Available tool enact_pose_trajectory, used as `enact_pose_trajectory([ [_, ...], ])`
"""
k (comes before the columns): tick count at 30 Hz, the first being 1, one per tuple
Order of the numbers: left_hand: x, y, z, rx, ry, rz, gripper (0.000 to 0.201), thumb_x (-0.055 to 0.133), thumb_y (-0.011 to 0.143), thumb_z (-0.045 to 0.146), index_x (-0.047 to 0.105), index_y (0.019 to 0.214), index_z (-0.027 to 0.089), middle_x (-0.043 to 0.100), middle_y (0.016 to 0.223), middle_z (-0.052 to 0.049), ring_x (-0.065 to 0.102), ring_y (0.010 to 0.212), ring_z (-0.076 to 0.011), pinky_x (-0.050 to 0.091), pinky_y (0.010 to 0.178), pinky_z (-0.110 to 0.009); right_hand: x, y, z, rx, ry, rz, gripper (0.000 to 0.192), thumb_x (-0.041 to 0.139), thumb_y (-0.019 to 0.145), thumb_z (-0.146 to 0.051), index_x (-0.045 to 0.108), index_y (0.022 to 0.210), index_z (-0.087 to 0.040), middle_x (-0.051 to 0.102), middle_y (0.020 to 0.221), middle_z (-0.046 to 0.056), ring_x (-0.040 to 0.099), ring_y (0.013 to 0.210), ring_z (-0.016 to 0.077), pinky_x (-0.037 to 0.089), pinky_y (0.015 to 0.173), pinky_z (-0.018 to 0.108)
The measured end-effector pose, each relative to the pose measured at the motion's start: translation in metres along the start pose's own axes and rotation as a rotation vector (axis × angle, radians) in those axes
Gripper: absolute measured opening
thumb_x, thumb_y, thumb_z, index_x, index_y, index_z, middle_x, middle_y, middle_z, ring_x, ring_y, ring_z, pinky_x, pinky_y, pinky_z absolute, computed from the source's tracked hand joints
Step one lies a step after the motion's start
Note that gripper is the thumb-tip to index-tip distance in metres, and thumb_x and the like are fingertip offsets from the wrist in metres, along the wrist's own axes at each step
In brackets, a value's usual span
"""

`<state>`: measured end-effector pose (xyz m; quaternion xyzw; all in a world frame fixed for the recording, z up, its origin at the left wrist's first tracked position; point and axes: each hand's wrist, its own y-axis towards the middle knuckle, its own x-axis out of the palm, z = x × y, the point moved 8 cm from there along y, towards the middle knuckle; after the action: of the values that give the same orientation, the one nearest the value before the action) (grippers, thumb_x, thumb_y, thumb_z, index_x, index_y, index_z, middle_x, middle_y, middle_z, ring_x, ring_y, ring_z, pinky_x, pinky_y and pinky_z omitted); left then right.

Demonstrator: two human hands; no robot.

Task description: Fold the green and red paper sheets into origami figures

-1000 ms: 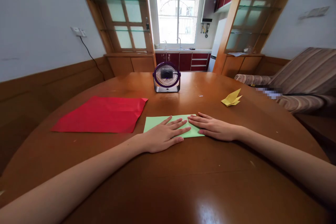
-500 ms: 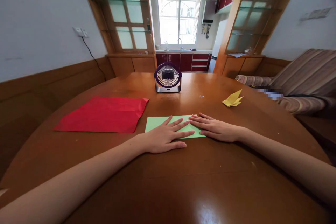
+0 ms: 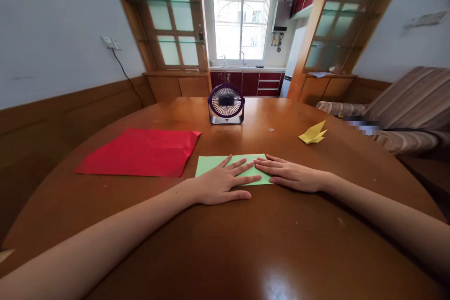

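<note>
The round wooden table [image 3: 246, 253] carries a red sheet [image 3: 140, 152] at the left, and a green paper [image 3: 211, 164] lies in the middle. The left hand [image 3: 218, 183] and right hand [image 3: 291, 174] press flat on it, fingers spread, grasping nothing. I think the paper may slide and the crease go crooked if one hand pushes harder. The hands hide its right part; any fold there is unclear.

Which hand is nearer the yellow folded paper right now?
Right. The right hand lies flat on the green paper, below-left of the yellow folded paper; the left hand lies farther left.
</note>
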<state>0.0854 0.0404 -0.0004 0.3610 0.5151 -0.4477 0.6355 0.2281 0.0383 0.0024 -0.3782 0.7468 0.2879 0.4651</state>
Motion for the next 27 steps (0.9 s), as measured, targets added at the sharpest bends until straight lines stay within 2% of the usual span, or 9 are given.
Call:
enact_pose_trajectory([
  [4,-0.001,0.0,0.001,0.003,-0.011,0.005,0.058,0.029,0.098,0.06,0.026,0.15,0.036,0.003,0.16,0.0,0.007,0.148,-0.0287,-0.004,0.118,-0.052,-0.002,-0.002,-0.001,-0.008,0.018,-0.027,0.057,0.039,0.102,-0.034,0.012,0.152,-0.029,0.017,0.159,0.0,0.01,0.148,0.0212,0.005,0.122,0.05],
  [8,-0.001,0.0,0.0,0.004,-0.002,0.003,0.058,0.029,0.098,0.06,0.025,0.15,0.036,0.005,0.16,-0.001,0.006,0.148,-0.0286,-0.003,0.118,-0.052,-0.006,-0.008,0.008,0.067,0.102,-0.036,0.06,0.044,0.1,-0.038,0.015,0.152,-0.031,0.013,0.16,0.001,0.004,0.148,0.0245,0.009,0.121,0.053],
  [10,-0.001,0.0,0.0,0.007,0.0,0.005,0.058,0.029,0.098,0.06,0.026,0.15,0.036,0.006,0.16,0.0,0.006,0.148,-0.0288,-0.002,0.118,-0.052,-0.012,-0.01,0.01,0.068,0.163,0.045,0.058,0.044,0.1,-0.038,0.019,0.152,-0.031,0.017,0.16,0.003,0.01,0.148,0.0243,0.015,0.12,0.053],
  [12,-0.001,0.0,0.0,0.007,-0.003,0.008,0.058,0.029,0.097,0.061,0.026,0.15,0.036,0.007,0.16,0.0,0.006,0.148,-0.0289,-0.002,0.118,-0.052,-0.021,-0.01,0.007,0.026,0.191,0.187,0.05,0.044,0.1,-0.035,0.032,0.149,-0.029,0.033,0.155,0.007,0.028,0.144,0.0233,0.024,0.118,0.051],
  [14,0.0,0.0,0.0,0.002,-0.008,0.006,0.058,0.029,0.097,0.061,0.027,0.15,0.036,0.008,0.161,0.0,0.007,0.148,-0.0286,-0.002,0.118,-0.052,-0.029,-0.012,0.001,-0.042,0.187,0.321,0.038,0.049,0.098,-0.032,0.054,0.134,-0.025,0.056,0.136,0.01,0.049,0.129,0.0223,0.036,0.111,0.047],
  [16,0.0,0.001,-0.001,-0.008,-0.016,0.007,0.056,0.027,0.098,0.059,0.028,0.149,0.037,0.009,0.161,0.0,0.007,0.148,-0.0274,-0.003,0.118,-0.052,-0.031,-0.012,-0.007,-0.105,0.171,0.379,0.024,0.056,0.094,-0.029,0.069,0.112,-0.02,0.067,0.111,0.01,0.062,0.107,0.0201,0.049,0.098,0.041],
  [20,-0.002,0.002,-0.006,-0.045,-0.127,0.034,0.051,0.017,0.102,0.051,0.029,0.149,0.034,0.018,0.159,0.001,0.01,0.148,-0.0218,-0.002,0.119,-0.048,-0.025,-0.01,-0.017,-0.192,0.119,0.335,0.016,0.061,0.091,-0.026,0.073,0.096,-0.017,0.07,0.092,0.009,0.065,0.086,0.0171,0.055,0.076,0.031],
  [23,-0.007,0.001,-0.018,-0.131,-0.293,0.095,0.053,0.014,0.103,0.048,0.033,0.148,0.028,0.028,0.157,0.001,0.02,0.146,-0.0169,0.004,0.121,-0.041,-0.023,-0.01,-0.021,-0.232,0.088,0.318,0.015,0.06,0.091,-0.023,0.073,0.093,-0.016,0.07,0.09,0.01,0.065,0.086,0.018,0.055,0.076,0.032],
  [27,-0.012,-0.003,-0.039,-0.234,-0.416,0.139,0.053,0.021,0.102,0.051,0.042,0.144,0.026,0.036,0.153,0.002,0.028,0.143,-0.0175,0.02,0.119,-0.037,-0.022,-0.01,-0.02,-0.236,0.074,0.306,0.017,0.058,0.092,-0.025,0.073,0.091,-0.016,0.07,0.089,0.01,0.065,0.088,0.0188,0.055,0.077,0.033],
])
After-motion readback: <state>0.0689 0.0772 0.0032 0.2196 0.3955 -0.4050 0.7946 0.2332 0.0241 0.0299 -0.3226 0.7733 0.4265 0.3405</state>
